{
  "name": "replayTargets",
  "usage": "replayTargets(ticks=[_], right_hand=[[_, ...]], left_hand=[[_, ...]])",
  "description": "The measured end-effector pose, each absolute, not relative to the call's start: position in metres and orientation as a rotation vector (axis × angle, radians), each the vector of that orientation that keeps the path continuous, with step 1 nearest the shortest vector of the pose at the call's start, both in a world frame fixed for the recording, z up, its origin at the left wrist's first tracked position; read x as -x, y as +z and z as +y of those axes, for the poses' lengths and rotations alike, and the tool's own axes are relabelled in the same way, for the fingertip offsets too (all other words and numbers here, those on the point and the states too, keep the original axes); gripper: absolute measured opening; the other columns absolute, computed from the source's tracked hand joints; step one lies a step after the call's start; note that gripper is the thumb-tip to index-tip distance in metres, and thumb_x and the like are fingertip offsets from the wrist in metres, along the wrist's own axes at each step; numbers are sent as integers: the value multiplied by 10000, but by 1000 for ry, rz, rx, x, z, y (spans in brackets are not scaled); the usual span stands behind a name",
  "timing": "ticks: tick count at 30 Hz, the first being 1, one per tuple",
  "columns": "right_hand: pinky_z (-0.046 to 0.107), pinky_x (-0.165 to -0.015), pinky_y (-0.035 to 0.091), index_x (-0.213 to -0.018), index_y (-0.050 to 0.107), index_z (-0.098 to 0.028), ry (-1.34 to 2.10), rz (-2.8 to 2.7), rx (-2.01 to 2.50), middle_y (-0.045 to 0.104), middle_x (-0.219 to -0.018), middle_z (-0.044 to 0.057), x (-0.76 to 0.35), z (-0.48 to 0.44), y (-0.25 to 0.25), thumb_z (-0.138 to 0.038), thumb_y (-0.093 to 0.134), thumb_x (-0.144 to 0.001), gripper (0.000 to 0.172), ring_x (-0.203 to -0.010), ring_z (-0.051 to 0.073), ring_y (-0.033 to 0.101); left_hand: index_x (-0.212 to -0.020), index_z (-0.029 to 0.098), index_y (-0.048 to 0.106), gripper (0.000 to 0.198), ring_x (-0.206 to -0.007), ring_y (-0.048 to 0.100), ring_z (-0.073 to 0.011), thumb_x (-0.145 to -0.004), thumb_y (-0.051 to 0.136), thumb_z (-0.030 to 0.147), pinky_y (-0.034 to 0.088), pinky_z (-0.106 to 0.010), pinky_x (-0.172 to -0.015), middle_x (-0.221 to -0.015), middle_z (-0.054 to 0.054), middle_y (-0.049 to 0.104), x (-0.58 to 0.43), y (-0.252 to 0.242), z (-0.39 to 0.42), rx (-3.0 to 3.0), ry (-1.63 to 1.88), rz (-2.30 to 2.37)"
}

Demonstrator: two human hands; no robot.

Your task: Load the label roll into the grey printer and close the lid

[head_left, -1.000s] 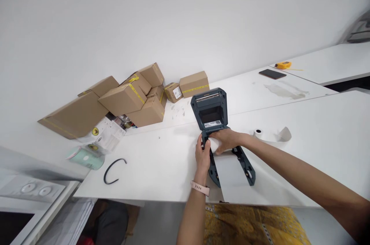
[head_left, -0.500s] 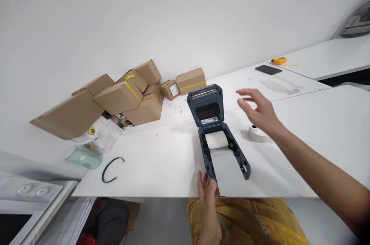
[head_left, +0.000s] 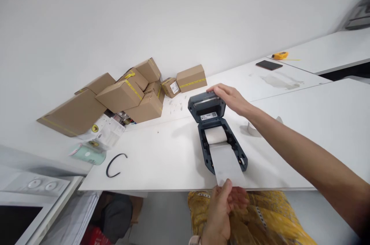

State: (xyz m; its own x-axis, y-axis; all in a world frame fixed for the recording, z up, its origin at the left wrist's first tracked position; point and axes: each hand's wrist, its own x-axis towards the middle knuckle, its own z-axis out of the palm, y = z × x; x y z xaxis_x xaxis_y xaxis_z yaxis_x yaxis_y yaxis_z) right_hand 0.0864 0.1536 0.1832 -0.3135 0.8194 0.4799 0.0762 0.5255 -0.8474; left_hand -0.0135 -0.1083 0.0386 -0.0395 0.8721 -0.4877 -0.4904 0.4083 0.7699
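Observation:
A dark blue label printer [head_left: 241,159] lies open on the white table [head_left: 162,160], its lid [head_left: 207,108] tilted part-way forward. A white paper roll [head_left: 215,135] sits inside, and its paper strip [head_left: 228,166] runs out over the table's front edge. My left hand [head_left: 227,202] pinches the free end of that strip below the table edge. My right hand [head_left: 229,96] rests on top of the lid, fingers flat and curved over its upper edge.
Several cardboard boxes [head_left: 127,94] are piled against the wall at the left. A black curved band [head_left: 115,164], a green roll [head_left: 88,155] and packets lie nearby. A second paper roll [head_left: 253,129] sits behind my right arm. A phone [head_left: 268,65] and yellow tape measure [head_left: 280,55] lie far right.
My right hand went from the roll inside the printer up onto the lid, which has tipped forward. My left hand dropped from the printer's side and took the strip's end.

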Motion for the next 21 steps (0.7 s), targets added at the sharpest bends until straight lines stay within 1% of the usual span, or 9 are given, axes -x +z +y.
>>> replayTargets(ticks=[2,4,7,10,12,15,18,21], right_hand=[[432,-1034,473,-1131,691,-285,761,-1807,620,691,-1199,47,-101,123,162,-461,460,-1003,318,-1150,247,618],[465,-1092,439,-1250,646,-309,591,-1877,495,642,-1312,62,-114,93,136,-364,465,-1013,304,-1254,256,571],[505,-1143,400,-1405,542,-325,424,-1977,459,540,-1460,79,-129,57,95,-240,487,-992,425,-1377,281,478],[522,-1150,395,-1467,482,-305,322,-2059,472,481,-1518,94,-138,34,62,-173,515,-959,527,-1438,308,406],[526,-1150,397,-1475,475,-290,284,-2091,487,464,-1532,100,-141,26,48,-151,526,-946,550,-1452,316,386],[528,-1140,407,-1458,492,-268,263,-2096,513,471,-1522,112,-142,21,39,-137,531,-940,536,-1455,323,382],[531,-1112,428,-1405,542,-248,259,-2061,513,511,-1477,123,-139,18,34,-145,519,-944,473,-1442,329,397],[526,-1077,456,-1315,610,-239,256,-1986,520,566,-1411,125,-134,14,26,-139,501,-946,398,-1402,322,447]], left_hand=[[-804,126,748,585,-659,679,-208,-678,770,697,510,-340,-686,-857,-141,769,10,41,-105,-466,1143,1218],[-771,130,754,591,-621,674,-202,-651,774,708,515,-339,-683,-796,-125,766,7,42,-103,-481,1128,1244],[-751,129,762,588,-592,670,-193,-626,786,703,511,-326,-665,-741,-110,759,4,39,-102,-469,1118,1243],[-737,129,766,580,-590,666,-191,-607,798,694,507,-322,-664,-732,-110,758,3,37,-102,-454,1125,1240],[-733,128,768,580,-586,660,-192,-598,802,690,510,-328,-671,-727,-113,755,3,37,-102,-444,1138,1239],[-732,129,770,575,-582,654,-196,-601,797,688,512,-335,-673,-724,-119,752,3,39,-103,-442,1147,1250],[-730,126,773,567,-583,653,-199,-611,792,680,505,-334,-665,-736,-129,757,4,40,-105,-446,1139,1253],[-738,107,778,590,-564,648,-189,-599,805,680,486,-317,-636,-727,-135,756,4,39,-106,-418,1146,1245]])
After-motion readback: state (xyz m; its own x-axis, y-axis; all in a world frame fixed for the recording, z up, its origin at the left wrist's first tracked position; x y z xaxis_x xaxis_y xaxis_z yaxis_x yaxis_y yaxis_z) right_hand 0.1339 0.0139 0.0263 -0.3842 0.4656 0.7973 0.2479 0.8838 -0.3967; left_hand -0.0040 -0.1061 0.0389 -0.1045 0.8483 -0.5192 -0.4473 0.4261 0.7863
